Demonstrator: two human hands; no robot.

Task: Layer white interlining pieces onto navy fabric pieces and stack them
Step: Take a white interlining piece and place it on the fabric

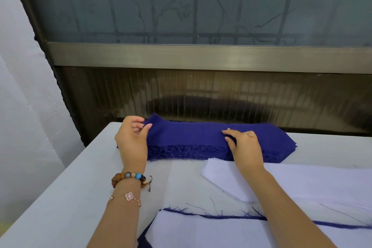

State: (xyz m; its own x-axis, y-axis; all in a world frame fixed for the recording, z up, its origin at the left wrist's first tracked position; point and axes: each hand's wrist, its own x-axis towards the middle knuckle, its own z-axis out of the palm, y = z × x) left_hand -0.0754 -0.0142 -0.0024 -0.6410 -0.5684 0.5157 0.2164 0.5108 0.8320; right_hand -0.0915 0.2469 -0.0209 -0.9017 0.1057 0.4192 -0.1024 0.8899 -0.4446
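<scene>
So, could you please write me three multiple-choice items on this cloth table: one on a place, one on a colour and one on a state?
1. Where does the navy stack lie?
A. on the far side of the table, below the window
B. on the floor
C. in a basket

2. What colour is the interlining piece covering the nearest navy piece?
A. red
B. white
C. green

3. What is the left hand doing?
A. lying flat on the table
B. holding scissors
C. pinching the end of the top navy piece

Answers:
1 A: the stack sits at the table's far edge under the glass.
2 B: white cloth covers the navy, and only the frayed navy edge shows.
3 C: thumb and fingers close on the raised corner.
</scene>
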